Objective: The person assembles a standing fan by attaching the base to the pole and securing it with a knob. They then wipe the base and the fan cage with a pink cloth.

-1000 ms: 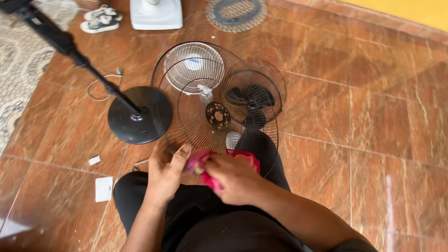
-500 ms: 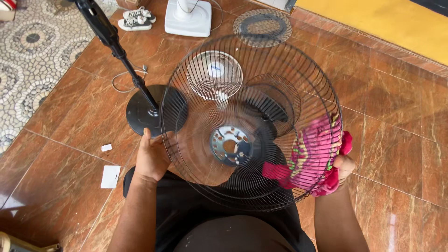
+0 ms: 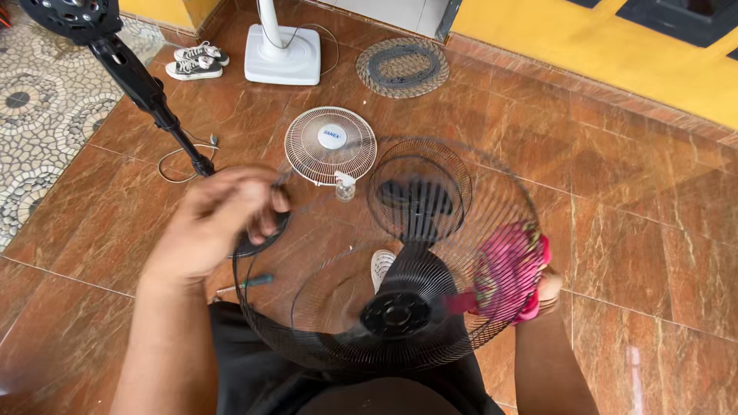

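I hold a black wire fan grille (image 3: 330,307) up in front of me, tilted, with its round hub low in the middle. My left hand (image 3: 219,223) grips the grille's left rim, fingers curled over the wire. My right hand (image 3: 542,288) is on the right rim behind the wires, with a pink cloth (image 3: 507,273) bunched in it against the grille. Through the wires I see the brown tiled floor and my black trousers (image 3: 261,376).
A white fan grille (image 3: 330,144) lies on the tiles beyond, with a small clear bottle (image 3: 345,187) beside it. A black fan stand (image 3: 138,84) rises at the left. Farther back are a white fan base (image 3: 283,58), a round mat (image 3: 403,67) and sneakers (image 3: 196,61).
The grille has tipped and turned in my hands, its hub now lower and nearer me. My left hand has moved up along the left rim. The view has lifted toward the wall.
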